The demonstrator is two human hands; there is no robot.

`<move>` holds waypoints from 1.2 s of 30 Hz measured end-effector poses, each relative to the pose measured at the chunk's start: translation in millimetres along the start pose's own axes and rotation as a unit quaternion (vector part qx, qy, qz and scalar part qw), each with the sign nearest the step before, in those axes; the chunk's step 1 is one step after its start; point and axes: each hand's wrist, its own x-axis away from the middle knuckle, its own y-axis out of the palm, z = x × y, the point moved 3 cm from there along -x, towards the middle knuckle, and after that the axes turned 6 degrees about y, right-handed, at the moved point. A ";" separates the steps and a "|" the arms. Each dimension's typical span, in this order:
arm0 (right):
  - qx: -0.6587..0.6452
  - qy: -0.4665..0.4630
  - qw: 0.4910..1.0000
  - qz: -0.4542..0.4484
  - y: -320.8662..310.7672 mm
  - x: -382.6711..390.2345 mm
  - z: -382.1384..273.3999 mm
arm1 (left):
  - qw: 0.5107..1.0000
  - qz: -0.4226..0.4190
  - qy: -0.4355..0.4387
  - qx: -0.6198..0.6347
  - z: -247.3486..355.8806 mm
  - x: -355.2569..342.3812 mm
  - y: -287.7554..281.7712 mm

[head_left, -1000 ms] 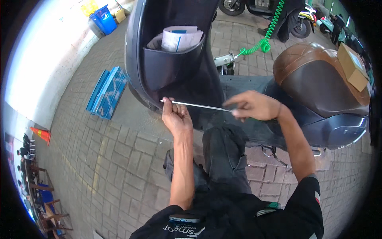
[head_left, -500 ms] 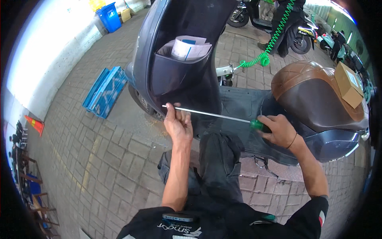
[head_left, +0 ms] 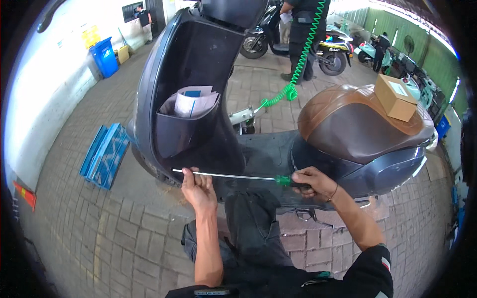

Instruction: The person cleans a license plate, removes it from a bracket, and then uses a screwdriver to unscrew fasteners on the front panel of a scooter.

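A long screwdriver [head_left: 238,176] with a green handle lies level across my front, its tip toward the left. My right hand [head_left: 314,183] is closed round the handle. Close to the tip, my left hand [head_left: 198,191] pinches the thin metal shaft between thumb and fingers. Just beyond stands a dark grey scooter [head_left: 171,134], front end to the left, with a brown and black seat [head_left: 343,124]. The tip is near the lower edge of its inner front panel; whether it touches cannot be made out. Folded papers [head_left: 194,102] stick out of the panel's pocket.
A cardboard box [head_left: 395,98] rests on the seat's rear. On the paving left of the front wheel stands a blue crate [head_left: 104,156]. A green coiled hose [head_left: 293,84] hangs behind the scooter, near a standing person [head_left: 303,35] and another motorbike [head_left: 333,57].
My view has tilted up and shifted right, so the scooter sits lower and further left in the picture. Both hands keep their hold on the screwdriver, which lies more nearly level.
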 end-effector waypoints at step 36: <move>-0.025 -0.312 0.933 0.177 48.1 17.8 -2.5 | 1.000 0.015 0.024 0.003 2.6 -2.9 0.9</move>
